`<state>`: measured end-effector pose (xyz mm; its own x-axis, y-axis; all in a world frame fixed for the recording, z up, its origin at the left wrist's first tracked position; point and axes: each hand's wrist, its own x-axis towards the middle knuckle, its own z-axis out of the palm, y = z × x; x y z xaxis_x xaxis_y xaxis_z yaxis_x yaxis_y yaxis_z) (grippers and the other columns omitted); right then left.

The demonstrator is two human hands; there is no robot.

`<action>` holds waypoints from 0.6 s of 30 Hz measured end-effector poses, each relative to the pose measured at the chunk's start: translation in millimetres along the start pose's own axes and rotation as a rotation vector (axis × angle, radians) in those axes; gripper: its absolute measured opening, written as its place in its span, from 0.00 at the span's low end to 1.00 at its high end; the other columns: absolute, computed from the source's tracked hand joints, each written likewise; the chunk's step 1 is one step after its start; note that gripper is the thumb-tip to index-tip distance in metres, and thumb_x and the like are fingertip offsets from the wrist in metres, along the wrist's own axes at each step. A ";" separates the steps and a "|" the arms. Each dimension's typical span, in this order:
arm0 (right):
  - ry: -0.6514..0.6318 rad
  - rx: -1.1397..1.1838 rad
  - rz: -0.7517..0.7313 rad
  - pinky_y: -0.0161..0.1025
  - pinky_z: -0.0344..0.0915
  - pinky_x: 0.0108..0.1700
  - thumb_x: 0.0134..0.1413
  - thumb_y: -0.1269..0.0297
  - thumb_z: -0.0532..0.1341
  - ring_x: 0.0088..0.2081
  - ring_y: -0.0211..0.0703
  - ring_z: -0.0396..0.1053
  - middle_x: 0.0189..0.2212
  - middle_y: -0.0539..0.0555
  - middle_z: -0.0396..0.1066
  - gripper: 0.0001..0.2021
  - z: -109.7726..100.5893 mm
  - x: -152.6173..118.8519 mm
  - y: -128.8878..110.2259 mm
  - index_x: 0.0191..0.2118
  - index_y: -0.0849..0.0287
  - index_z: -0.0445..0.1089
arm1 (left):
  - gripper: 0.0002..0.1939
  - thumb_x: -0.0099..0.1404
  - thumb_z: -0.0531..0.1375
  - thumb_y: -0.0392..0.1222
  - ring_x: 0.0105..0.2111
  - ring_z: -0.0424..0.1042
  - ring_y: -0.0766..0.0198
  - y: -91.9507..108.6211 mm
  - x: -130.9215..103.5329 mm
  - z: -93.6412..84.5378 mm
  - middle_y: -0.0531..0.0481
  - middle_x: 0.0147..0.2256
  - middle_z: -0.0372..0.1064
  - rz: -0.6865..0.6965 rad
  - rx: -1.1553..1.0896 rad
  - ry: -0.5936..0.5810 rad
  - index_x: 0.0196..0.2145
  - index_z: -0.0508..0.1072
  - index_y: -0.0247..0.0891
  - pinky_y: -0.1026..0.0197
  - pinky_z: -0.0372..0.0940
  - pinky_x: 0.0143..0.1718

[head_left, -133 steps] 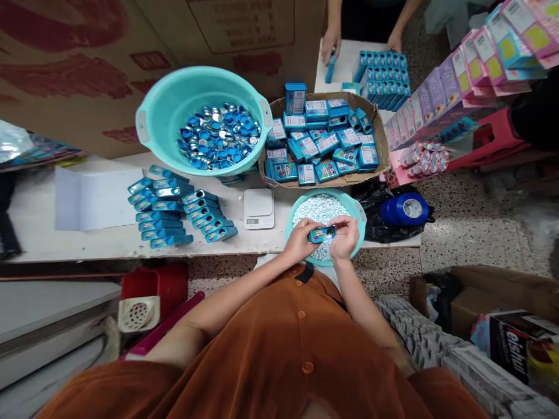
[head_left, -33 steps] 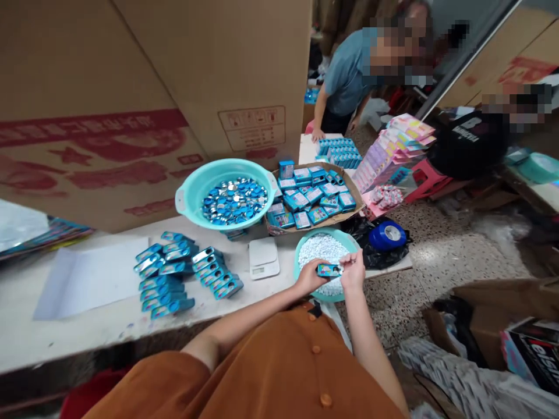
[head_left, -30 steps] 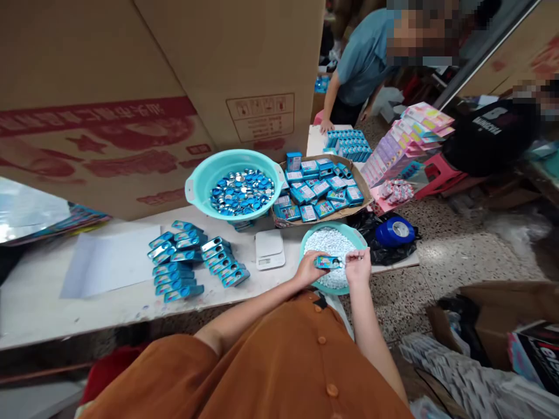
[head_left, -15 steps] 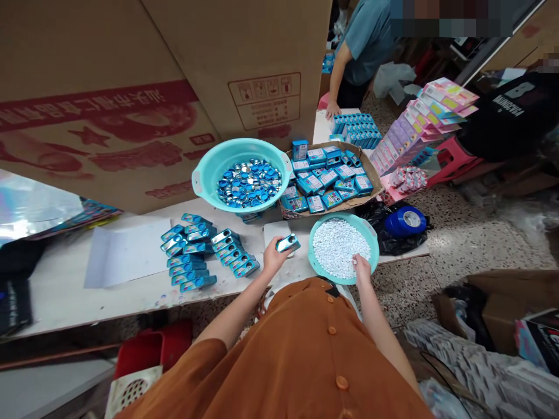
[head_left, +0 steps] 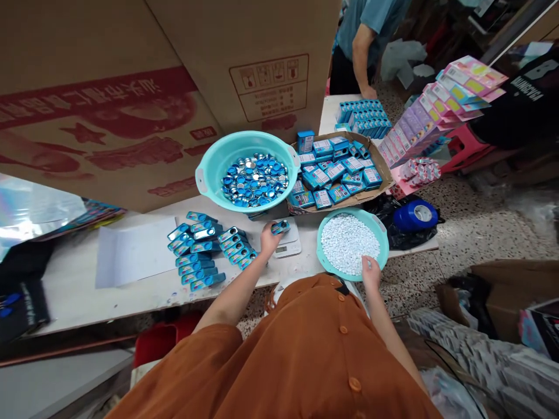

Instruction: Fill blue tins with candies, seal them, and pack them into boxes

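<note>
My left hand is closed on a small blue tin, over a white digital scale. My right hand is at the near right part of a turquoise basin of white pellets; its fingers are pinched together, and what they hold is too small to make out. Several blue tins with round holes stand in rows left of the scale. Behind them, a larger turquoise basin holds blue and silver caps.
A cardboard tray of blue boxes lies behind the pellets. Large cartons wall off the back left. Blue tape sits on black plastic at right. A stack of pink boxes and another person's arm are beyond.
My left hand has moved the tin back over the scale, whose display now shows. My right hand stays at the pellet basin. The other person's arm has shifted, and the view has turned slightly.
</note>
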<state>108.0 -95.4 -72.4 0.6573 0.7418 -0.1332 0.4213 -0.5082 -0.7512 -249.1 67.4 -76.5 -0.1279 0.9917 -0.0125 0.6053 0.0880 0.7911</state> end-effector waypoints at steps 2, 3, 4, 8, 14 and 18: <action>0.022 -0.020 -0.026 0.48 0.60 0.52 0.49 0.46 0.52 0.44 0.54 0.67 0.40 0.64 0.73 0.23 -1.5 -3.2 -2.3 0.35 0.62 0.72 | 0.17 0.50 0.63 0.35 0.41 0.70 0.54 4.0 -3.4 -2.2 0.45 0.39 0.70 0.066 -0.024 -0.016 0.40 0.69 0.38 0.52 0.65 0.45; 0.029 -0.016 -0.029 0.48 0.60 0.52 0.50 0.47 0.52 0.44 0.53 0.68 0.40 0.64 0.73 0.23 -1.1 -4.0 -4.3 0.35 0.62 0.73 | 0.17 0.51 0.63 0.35 0.42 0.70 0.55 7.5 -6.7 -2.9 0.45 0.40 0.70 0.105 -0.036 -0.031 0.40 0.69 0.38 0.53 0.65 0.45; 0.031 -0.006 -0.028 0.48 0.60 0.52 0.50 0.47 0.53 0.44 0.53 0.68 0.40 0.64 0.73 0.23 0.2 -4.0 -6.9 0.36 0.62 0.73 | 0.17 0.51 0.63 0.35 0.43 0.70 0.55 11.8 -10.6 -3.2 0.45 0.41 0.70 0.144 -0.048 -0.053 0.41 0.69 0.38 0.54 0.65 0.46; 0.005 0.047 -0.036 0.47 0.60 0.52 0.50 0.46 0.54 0.44 0.51 0.68 0.40 0.62 0.73 0.22 13.0 2.2 -19.7 0.36 0.61 0.72 | 0.17 0.53 0.62 0.35 0.44 0.70 0.56 35.7 -26.2 3.4 0.47 0.41 0.70 0.171 -0.083 -0.108 0.42 0.69 0.40 0.55 0.65 0.46; 0.011 0.130 -0.001 0.48 0.61 0.51 0.48 0.44 0.53 0.44 0.52 0.68 0.39 0.62 0.74 0.23 21.0 1.1 -46.1 0.34 0.60 0.72 | 0.16 0.51 0.63 0.43 0.41 0.72 0.55 81.9 -41.8 12.8 0.46 0.39 0.72 0.179 -0.151 -0.175 0.40 0.69 0.40 0.54 0.67 0.44; 0.168 0.129 -0.076 0.45 0.67 0.43 0.48 0.46 0.55 0.35 0.50 0.72 0.29 0.58 0.75 0.19 21.4 -3.2 -48.2 0.27 0.57 0.72 | 0.18 0.51 0.61 0.52 0.37 0.74 0.52 77.9 -41.3 12.0 0.49 0.37 0.73 0.151 -0.152 -0.210 0.39 0.70 0.43 0.53 0.69 0.38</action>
<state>72.2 -63.9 -49.6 0.7262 0.6869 0.0287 0.3972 -0.3851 -0.8330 -187.2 34.4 -21.7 0.1296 0.9916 -0.0010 0.4785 -0.0616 0.8759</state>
